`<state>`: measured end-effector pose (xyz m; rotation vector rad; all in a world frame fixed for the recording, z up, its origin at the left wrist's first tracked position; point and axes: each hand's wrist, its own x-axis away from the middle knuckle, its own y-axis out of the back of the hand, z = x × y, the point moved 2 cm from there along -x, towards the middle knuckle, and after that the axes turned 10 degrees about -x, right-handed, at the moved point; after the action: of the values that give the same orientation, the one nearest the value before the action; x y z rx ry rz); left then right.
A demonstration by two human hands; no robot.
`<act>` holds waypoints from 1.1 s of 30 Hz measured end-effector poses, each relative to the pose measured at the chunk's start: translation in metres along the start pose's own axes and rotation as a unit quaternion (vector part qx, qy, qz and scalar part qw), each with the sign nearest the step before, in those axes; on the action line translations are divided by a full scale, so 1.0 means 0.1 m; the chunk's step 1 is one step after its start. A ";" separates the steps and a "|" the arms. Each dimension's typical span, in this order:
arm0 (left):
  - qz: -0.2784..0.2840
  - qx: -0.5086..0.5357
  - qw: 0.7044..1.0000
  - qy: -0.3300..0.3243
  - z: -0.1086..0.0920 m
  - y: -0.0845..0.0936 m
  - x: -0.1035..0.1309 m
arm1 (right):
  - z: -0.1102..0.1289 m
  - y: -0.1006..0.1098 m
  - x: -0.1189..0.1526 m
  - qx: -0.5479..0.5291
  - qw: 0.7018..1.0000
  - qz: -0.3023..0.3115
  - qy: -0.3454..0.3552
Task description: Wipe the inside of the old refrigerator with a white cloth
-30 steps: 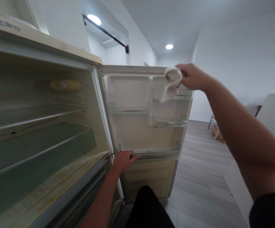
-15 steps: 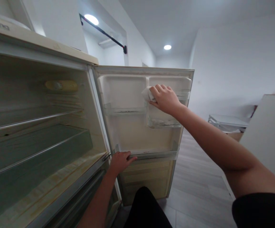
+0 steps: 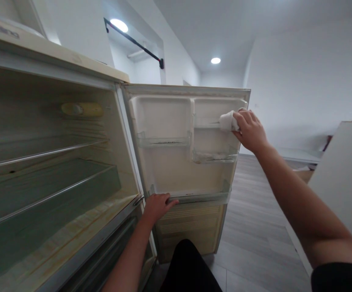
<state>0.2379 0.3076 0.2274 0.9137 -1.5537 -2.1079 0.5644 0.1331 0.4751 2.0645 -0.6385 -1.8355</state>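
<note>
My right hand (image 3: 250, 127) is closed around a white cloth (image 3: 228, 121), which touches the right end of the upper right door shelf (image 3: 206, 125). The hand covers that end of the shelf. My left hand (image 3: 158, 207) is hooked over the rim of the lower clear door shelf (image 3: 204, 198), near its hinge end, with the thumb along the front. Both shelves sit on the inner side of the open fridge door (image 3: 166, 170), which has brownish marks low down. It cannot be told whether the cloth is wet.
At the left stands the fridge body (image 3: 127, 142), with glass shelves (image 3: 50, 152) and a yellowed lamp cover (image 3: 83, 109). My knee (image 3: 186, 263) is below the door. Grey floor (image 3: 255, 211) and a white panel (image 3: 343, 174) lie to the right.
My right hand has moved the cloth rightward, from the divider between the upper shelves to the door's right side. The left hand stays on the lower shelf.
</note>
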 end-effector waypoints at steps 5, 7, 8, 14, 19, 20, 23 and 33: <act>0.001 0.001 1.000 0.007 -0.01 0.01 -0.01 | 0.36 -0.27 0.45 -0.093 0.959 -0.224 -0.146; 0.001 0.004 1.000 0.005 -0.01 0.01 -0.01 | 0.45 -0.43 0.54 -0.211 0.912 -0.284 -0.206; 0.001 0.006 1.000 0.006 -0.01 0.01 -0.01 | 0.47 -0.50 0.54 -0.278 0.882 -0.300 -0.235; -0.006 0.010 1.000 0.019 -0.02 -0.02 -0.02 | 0.27 -0.79 0.09 -0.528 0.718 -0.331 -0.309; -0.014 0.010 1.000 0.014 -0.02 -0.06 -0.03 | 0.27 -1.05 -0.22 -0.585 0.683 -0.303 -0.317; -0.014 0.011 1.000 0.014 -0.01 -0.07 -0.03 | 0.33 -1.10 -0.25 -0.591 0.666 -0.313 -0.329; -0.015 0.011 1.000 0.011 -0.01 -0.05 -0.03 | 0.64 -1.22 -0.28 -0.606 0.628 -0.319 -0.371; -0.023 0.013 1.000 0.008 -0.02 -0.02 0.00 | 0.99 -1.39 -0.31 -0.485 0.820 -0.047 -0.300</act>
<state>0.2396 0.3070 0.2248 0.9809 -1.5700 -2.1118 0.4813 0.2748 0.4183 0.8570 0.2962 -2.1879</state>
